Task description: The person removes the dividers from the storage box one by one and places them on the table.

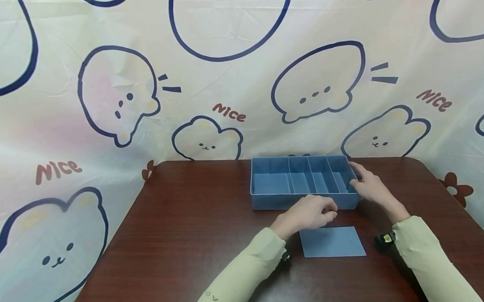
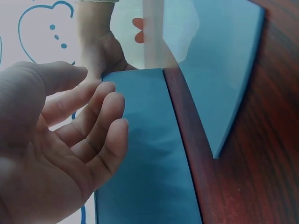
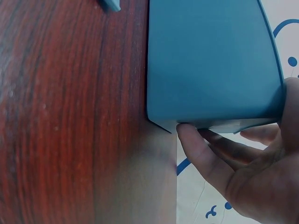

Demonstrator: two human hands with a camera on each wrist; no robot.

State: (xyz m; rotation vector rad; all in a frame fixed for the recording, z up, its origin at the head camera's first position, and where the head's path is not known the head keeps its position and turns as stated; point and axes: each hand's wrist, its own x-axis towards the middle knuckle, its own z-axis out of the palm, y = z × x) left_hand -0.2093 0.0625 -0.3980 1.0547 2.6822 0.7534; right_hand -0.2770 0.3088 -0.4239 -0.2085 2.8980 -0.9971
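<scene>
A blue divided storage box (image 1: 305, 201) stands at the table's far side, its several compartments facing up. At its right end, my right hand (image 1: 371, 188) grips the end wall, thumb over the rim. In the right wrist view, fingertips (image 3: 187, 133) touch the outside of that wall. My left hand (image 1: 309, 211) is in front of the box, fingers loosely curled and holding nothing; the left wrist view shows its palm (image 2: 51, 163) beside the box's front face (image 2: 145, 154). A flat blue rectangular panel (image 1: 333, 244) lies on the table nearer me, between my forearms.
The dark brown wooden table (image 1: 189, 243) has rounded far corners. Behind it hangs a pale curtain (image 1: 255, 87) printed with cartoon outlines, close to the box's back. Each wrist wears a small black device (image 1: 385, 240).
</scene>
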